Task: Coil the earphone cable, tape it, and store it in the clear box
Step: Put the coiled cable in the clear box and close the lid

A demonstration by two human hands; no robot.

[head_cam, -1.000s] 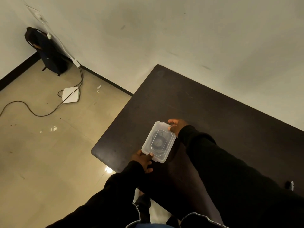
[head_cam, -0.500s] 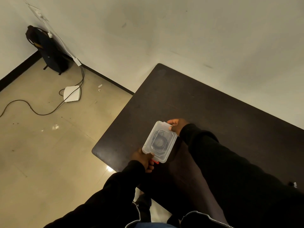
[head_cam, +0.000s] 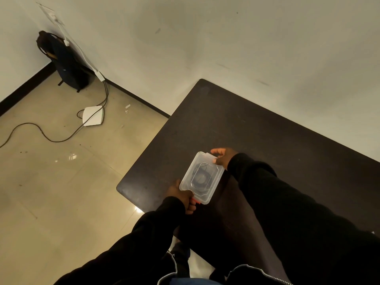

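Little had shifted since a second earlier: the left hand (head_cam: pixel 181 195) and right hand (head_cam: pixel 223 158) still pinched opposite ends of the lidded clear plastic box (head_cam: pixel 201 177), coiled black earphone cable (head_cam: pixel 200 177) inside, above the dark table (head_cam: pixel 257 130), storage apparently nearly complete.

From my remote feed, a dark brown table (head_cam: pixel 257 128) runs diagonally from the centre to the right edge of the frame, one rounded corner near the wall at top centre. I see a clear box (head_cam: pixel 202 177) at its near left corner, gripped at both ends; whether it rests on the top I cannot tell. At left, the glossy beige tiled floor (head_cam: pixel 61 192) carries a black backpack (head_cam: pixel 65 64) in the upper-left corner, a flat white device (head_cam: pixel 93 115) and a trailing black cable (head_cam: pixel 53 139).
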